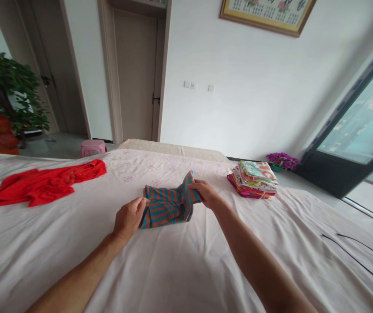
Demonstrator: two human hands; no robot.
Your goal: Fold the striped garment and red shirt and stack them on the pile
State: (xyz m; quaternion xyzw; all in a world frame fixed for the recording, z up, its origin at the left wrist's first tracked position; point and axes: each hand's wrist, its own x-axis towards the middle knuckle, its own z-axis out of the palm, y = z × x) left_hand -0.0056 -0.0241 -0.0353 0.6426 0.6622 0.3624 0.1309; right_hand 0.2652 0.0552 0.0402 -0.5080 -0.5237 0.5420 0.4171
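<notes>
Well, I see folding half done on the big white bed sheet (186, 269).
The loose red cloth (46, 182) lies unfolded far left, and a pile of folded bright cloths (254, 179) sits on the right. Between them the bunched teal-and-brown striped cloth (167, 206) is pinched at its edges by the left hand (128, 218) and right hand (206, 192). Nothing is in the way.

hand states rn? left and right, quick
Left hand: closed on the near left edge of the striped cloth.
Right hand: closed, pinching the cloth's raised far right end.
</notes>
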